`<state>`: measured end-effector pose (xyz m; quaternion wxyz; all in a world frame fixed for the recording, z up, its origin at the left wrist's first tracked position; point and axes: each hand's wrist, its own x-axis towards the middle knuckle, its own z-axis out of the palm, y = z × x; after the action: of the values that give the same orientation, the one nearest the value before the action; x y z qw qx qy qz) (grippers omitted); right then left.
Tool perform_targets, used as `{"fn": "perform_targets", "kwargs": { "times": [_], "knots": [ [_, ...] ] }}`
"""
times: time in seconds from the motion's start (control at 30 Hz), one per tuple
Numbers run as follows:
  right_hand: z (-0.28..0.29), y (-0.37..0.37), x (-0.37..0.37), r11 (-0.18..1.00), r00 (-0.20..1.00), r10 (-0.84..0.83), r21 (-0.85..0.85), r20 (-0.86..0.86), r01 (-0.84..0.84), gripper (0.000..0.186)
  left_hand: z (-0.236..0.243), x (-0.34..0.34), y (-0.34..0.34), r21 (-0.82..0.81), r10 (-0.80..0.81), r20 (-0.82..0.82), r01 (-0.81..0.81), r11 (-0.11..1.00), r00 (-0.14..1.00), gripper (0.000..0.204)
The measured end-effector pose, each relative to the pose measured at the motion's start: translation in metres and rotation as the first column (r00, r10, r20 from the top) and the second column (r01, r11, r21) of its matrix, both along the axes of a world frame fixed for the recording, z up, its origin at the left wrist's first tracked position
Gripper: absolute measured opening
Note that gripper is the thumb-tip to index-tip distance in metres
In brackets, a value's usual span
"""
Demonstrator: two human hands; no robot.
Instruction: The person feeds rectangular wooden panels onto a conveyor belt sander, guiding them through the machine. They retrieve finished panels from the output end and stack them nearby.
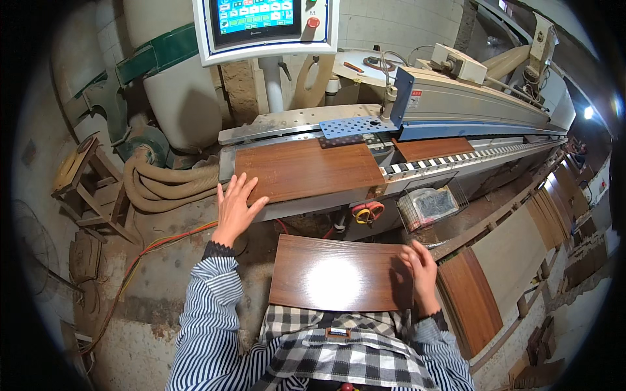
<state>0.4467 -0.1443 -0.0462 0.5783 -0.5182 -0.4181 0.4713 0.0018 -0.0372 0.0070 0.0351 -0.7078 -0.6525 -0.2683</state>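
Observation:
A brown wood-grain board point(306, 171) lies flat at the near end of the machine bed. My left hand point(238, 205) rests at its front left corner, fingers spread and palm down. In front of my checked apron is a second glossy brown board point(342, 274), its near edge against the apron and a bright reflection on its face. My right hand point(420, 270) is at this board's right end, fingers loosely bent and slightly apart, not closed round it. Another brown panel point(433, 148) sits further along the machine, partly under its blue-edged beam.
The long edge machine point(469, 120) runs to the far right, with a toothed feed track point(430, 165). A control screen point(257, 16) stands above. Red-yellow scissors point(368, 212) and a wire basket point(433, 205) hang at its front. Stacked panels point(473, 293) lie right; hoses point(169, 179) left.

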Motion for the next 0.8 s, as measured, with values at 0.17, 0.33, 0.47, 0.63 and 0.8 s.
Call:
{"fn": "perform_targets", "kwargs": {
  "times": [0.17, 0.33, 0.47, 0.63, 0.8],
  "knots": [
    [-0.066, -0.059, 0.033, 0.974, 0.823, -0.184, -0.011, 0.538, 0.224, 0.044, -0.002, 0.002, 0.030, -0.046, 0.079, -0.001, -0.079, 0.996, 0.997, 0.062],
    [-0.081, -0.077, 0.010, 0.960, 0.698, -0.152, -0.065, 0.700, 0.274, 0.049, 0.003, 0.007, 0.044, -0.084, 0.117, 0.019, -0.115, 0.990, 0.993, 0.073],
    [-0.089, -0.072, 0.007, 0.947, 0.696, -0.211, -0.034, 0.686, 0.321, 0.041, -0.005, 0.001, 0.042, -0.072, 0.170, 0.020, -0.168, 0.983, 0.985, 0.082],
    [-0.098, -0.072, 0.017, 0.918, 0.697, -0.270, -0.041, 0.664, 0.394, 0.034, -0.003, 0.000, 0.040, -0.103, 0.165, 0.019, -0.162, 0.981, 0.986, 0.081],
    [-0.099, -0.072, 0.017, 0.911, 0.689, -0.300, -0.015, 0.659, 0.411, 0.034, -0.002, 0.000, 0.037, -0.111, 0.179, 0.023, -0.175, 0.978, 0.984, 0.080]
  ]
}}
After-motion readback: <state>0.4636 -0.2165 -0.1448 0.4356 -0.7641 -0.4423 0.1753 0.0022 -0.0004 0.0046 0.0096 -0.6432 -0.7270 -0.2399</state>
